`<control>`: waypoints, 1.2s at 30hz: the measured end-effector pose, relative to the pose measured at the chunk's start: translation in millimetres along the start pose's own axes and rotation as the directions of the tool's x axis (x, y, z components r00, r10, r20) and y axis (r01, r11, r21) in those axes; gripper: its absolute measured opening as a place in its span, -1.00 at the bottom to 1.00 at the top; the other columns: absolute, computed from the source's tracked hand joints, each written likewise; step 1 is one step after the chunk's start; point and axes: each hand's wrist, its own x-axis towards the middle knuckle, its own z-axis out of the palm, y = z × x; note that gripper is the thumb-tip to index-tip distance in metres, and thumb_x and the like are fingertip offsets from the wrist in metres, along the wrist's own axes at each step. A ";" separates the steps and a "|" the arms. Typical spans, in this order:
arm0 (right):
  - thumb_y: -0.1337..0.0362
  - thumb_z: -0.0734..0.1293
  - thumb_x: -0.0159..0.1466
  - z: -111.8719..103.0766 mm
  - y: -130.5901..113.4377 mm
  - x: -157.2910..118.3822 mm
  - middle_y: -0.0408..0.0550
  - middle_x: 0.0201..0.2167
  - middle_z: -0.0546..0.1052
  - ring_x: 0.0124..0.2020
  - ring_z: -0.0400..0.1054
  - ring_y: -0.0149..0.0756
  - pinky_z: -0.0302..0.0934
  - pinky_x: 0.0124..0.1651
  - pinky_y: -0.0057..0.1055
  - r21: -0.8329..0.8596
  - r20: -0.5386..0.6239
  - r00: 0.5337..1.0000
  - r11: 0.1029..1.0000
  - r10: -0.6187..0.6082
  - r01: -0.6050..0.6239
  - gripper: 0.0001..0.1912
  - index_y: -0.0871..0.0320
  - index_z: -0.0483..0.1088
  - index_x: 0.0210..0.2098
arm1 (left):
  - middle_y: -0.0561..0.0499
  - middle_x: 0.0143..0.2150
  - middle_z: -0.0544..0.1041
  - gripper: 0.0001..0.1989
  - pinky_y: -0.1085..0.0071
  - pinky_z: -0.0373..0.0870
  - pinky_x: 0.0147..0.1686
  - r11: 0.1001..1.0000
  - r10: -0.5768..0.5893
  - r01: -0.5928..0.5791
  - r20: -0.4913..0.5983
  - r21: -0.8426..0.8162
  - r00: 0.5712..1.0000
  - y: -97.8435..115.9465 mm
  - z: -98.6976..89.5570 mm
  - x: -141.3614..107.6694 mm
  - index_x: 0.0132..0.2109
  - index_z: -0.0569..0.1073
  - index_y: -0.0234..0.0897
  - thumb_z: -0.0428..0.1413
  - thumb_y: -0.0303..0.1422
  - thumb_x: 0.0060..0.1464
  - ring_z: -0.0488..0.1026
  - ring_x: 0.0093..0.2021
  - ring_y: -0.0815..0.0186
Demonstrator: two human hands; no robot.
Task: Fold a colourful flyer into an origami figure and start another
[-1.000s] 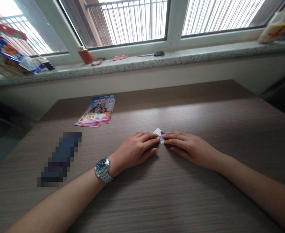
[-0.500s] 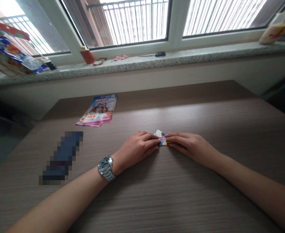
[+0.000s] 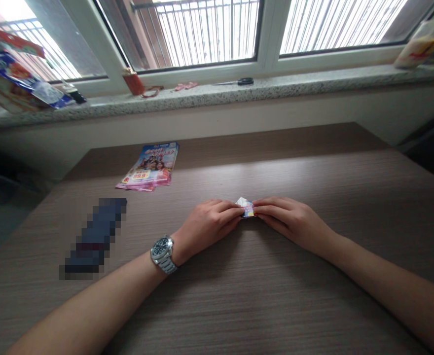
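Note:
A small folded paper (image 3: 248,211), printed in colour with a white pointed top, sits between my two hands at the middle of the table. My left hand (image 3: 217,217), with a silver wristwatch (image 3: 162,252) behind it, pinches the paper's left side between thumb and fingers. On the opposite side my right hand (image 3: 287,215) grips the right edge in the same way. Fingertips cover both ends of the paper, so its full outline is hidden.
A stack of printed flyers (image 3: 152,167) lies at the back left of the brown table (image 3: 217,305). Nearer me is a dark, pixelated object (image 3: 96,236). Scissors (image 3: 244,81), a red lighter-like item (image 3: 133,83) and a snack package (image 3: 17,79) rest on the stone windowsill (image 3: 287,92).
The paper's coloured front part looks shorter and tilted differently between my fingers. Both hands hold nearly the same place, with slight finger shifts.

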 end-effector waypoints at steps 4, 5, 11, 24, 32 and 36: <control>0.31 0.27 0.45 -0.8 -6.9 1.3 0.03 0.19 0.52 0.17 0.43 -0.12 0.36 0.22 -0.11 -0.089 -0.006 0.997 0.994 -0.070 0.070 -0.62 -0.01 0.42 0.23 | -0.04 0.01 0.63 -0.74 0.35 0.55 -0.10 0.999 -0.029 0.028 -0.034 -0.025 0.999 1.1 0.9 -2.0 0.12 0.51 -0.25 0.01 -0.34 0.42 0.61 -0.08 0.26; 0.31 0.27 0.44 -0.4 -8.1 1.3 0.04 0.22 0.50 0.19 0.40 -0.10 0.35 0.24 -0.09 -0.111 0.004 0.996 0.990 -0.084 0.084 -0.60 -0.01 0.40 0.24 | -0.04 0.02 0.63 -0.75 0.35 0.55 -0.09 0.999 -0.036 0.035 -0.043 -0.030 0.998 1.4 1.1 -2.4 0.12 0.51 -0.25 0.01 -0.35 0.42 0.61 -0.07 0.26; 0.29 0.30 0.42 2.2 -9.3 0.0 0.08 0.37 0.33 0.38 0.20 -0.02 0.19 0.37 0.01 -0.219 0.080 0.989 0.965 -0.127 0.142 -0.48 0.00 0.28 0.36 | -0.02 0.02 0.64 -0.77 0.38 0.56 -0.10 0.991 -0.113 0.107 -0.086 -0.077 0.990 2.2 -0.5 -2.6 0.08 0.52 -0.26 0.05 -0.40 0.38 0.62 -0.09 0.27; 0.25 0.38 0.36 5.2 -21.9 1.1 0.16 0.11 0.45 0.23 0.24 0.13 0.27 0.22 0.10 -0.446 -0.063 0.988 0.890 -0.138 0.096 -0.62 0.02 0.48 0.17 | -0.03 -0.06 0.63 -0.81 0.42 0.54 -0.14 0.981 -0.183 0.166 -0.175 -0.104 0.968 2.6 -5.0 -0.5 0.05 0.50 -0.26 0.07 -0.43 0.36 0.61 -0.14 0.29; 0.24 0.25 0.45 7.6 -28.6 15.2 0.08 -0.15 0.59 -0.19 0.43 -0.09 0.37 -0.14 -0.17 -0.288 0.086 0.996 0.957 -0.010 0.035 -0.68 0.21 0.42 0.14 | -0.05 -0.09 0.62 -0.84 0.42 0.54 -0.20 0.991 -0.134 0.133 -0.202 -0.018 0.970 5.4 -7.3 0.3 0.02 0.50 -0.28 0.07 -0.41 0.37 0.60 -0.19 0.29; 0.26 0.27 0.44 14.8 -29.7 18.7 0.10 -0.06 0.61 -0.15 0.48 -0.04 0.38 -0.14 -0.15 -0.255 0.052 0.997 0.966 0.055 -0.040 -0.64 0.22 0.37 0.18 | -0.03 -0.08 0.62 -0.83 0.45 0.53 -0.19 0.993 -0.115 0.111 -0.212 -0.030 0.970 5.8 -7.7 0.6 0.04 0.48 -0.29 0.08 -0.46 0.35 0.59 -0.18 0.32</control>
